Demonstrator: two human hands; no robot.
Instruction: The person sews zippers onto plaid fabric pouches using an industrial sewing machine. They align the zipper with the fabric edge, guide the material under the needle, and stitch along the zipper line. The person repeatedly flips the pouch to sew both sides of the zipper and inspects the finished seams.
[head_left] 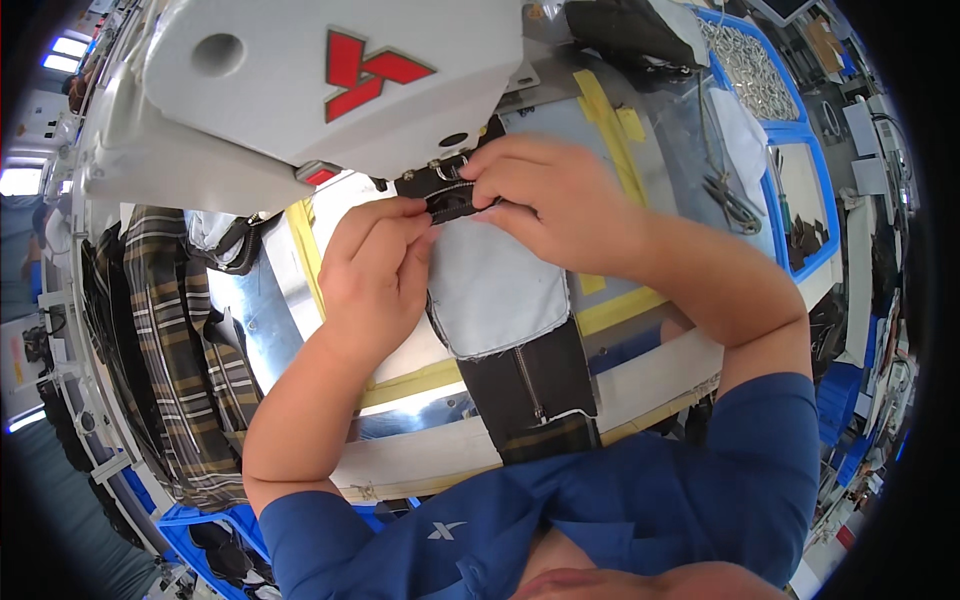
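Note:
A strip of black fabric with a zipper [450, 203] lies under the head of a white sewing machine [250, 110]. My left hand [375, 270] pinches the strip's left part between thumb and fingers. At its right end my right hand [550, 195] grips the same strip, fingers bent over the edge and thumb below. From the strip a pale grey pocket lining [500, 290] hangs toward me, lying over a longer black fabric panel [490, 395] with a second zipper [528, 385]. The needle area is partly hidden by the machine head and my fingers.
Yellow tape [615, 140] marks the work plate around the fabric. Plaid fabric [160, 350] is heaped at the left. To the right are scissors [735, 205], a blue tray of metal pieces [775, 100] and another blue tray [835, 210] holding tools and dark scraps.

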